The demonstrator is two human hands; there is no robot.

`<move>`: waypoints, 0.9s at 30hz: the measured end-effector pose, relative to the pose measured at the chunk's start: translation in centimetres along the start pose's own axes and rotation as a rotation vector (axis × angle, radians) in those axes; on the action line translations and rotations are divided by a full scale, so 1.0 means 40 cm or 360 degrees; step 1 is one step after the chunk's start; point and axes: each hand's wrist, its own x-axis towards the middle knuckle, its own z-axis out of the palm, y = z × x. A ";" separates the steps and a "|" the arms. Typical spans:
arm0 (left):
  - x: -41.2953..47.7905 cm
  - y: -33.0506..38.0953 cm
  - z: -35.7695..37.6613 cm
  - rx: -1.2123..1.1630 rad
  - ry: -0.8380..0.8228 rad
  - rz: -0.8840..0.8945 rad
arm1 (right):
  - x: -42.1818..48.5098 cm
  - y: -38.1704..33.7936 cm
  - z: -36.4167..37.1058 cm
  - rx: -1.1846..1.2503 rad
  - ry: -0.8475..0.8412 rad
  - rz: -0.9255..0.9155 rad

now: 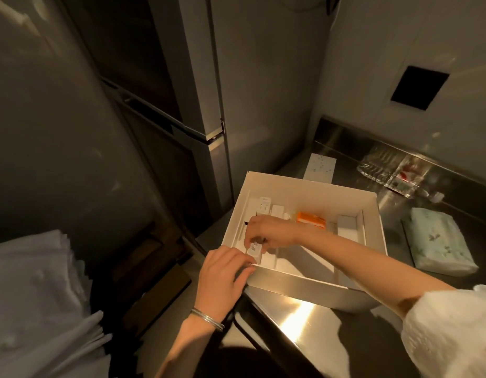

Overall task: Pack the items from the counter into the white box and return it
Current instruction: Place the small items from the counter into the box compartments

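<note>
Steel counter (332,323), dim room — white box (304,289); right hand (266,231) pinching small white packet (255,248).

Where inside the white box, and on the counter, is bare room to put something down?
In the white box, bare floor lies between the orange packet and the near wall. The left end is crowded by both hands. The counter is bare in front of the box.
</note>
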 end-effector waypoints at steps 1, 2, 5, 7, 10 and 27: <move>0.000 0.001 -0.001 -0.0001 -0.0003 -0.0004 | 0.000 0.001 0.001 -0.0060 -0.0002 -0.0020; 0.000 0.002 -0.002 -0.0001 -0.0006 -0.0008 | -0.003 0.001 0.001 -0.0094 0.0017 -0.0029; 0.002 0.008 -0.003 0.0013 0.0000 -0.0011 | -0.017 0.013 0.017 -0.0172 0.0138 -0.0085; 0.002 0.010 -0.004 0.0032 -0.0003 0.0000 | -0.031 0.030 0.028 -0.0162 0.0223 -0.0052; 0.003 0.010 -0.006 0.0069 -0.0033 0.0028 | -0.067 0.044 0.023 -0.0127 0.0281 0.0051; 0.079 0.210 0.145 0.0092 -0.0288 0.0610 | -0.909 0.008 0.213 0.0853 0.1006 0.1702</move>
